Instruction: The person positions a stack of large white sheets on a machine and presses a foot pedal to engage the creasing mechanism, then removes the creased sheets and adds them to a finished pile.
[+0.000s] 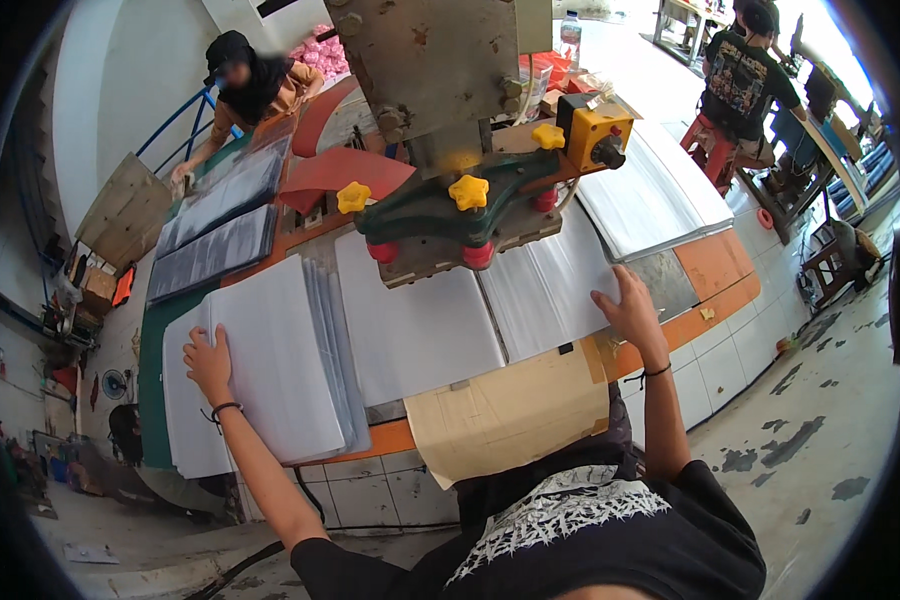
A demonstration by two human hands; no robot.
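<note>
My left hand (209, 362) lies with spread fingers on the left part of a stack of white sheets (270, 365) with glossy, see-through edges. My right hand (632, 312) is at the right edge of a glossy sheet (548, 290), thumb and fingers apart. Beside that sheet lies a plain white sheet (420, 335), a dark line running between the two. The far parts of both go under the head of a press (450, 225), which hides them. Yellow star knobs (468, 191) and red feet sit on its green frame.
A tan board (510, 405) hangs over the table's front edge. More glossy sheets (650, 195) are stacked at the right, and dark-looking stacks (215, 245) at the far left. A yellow switch box (595, 135) juts from the press. Another person (255, 90) reaches over the far left side.
</note>
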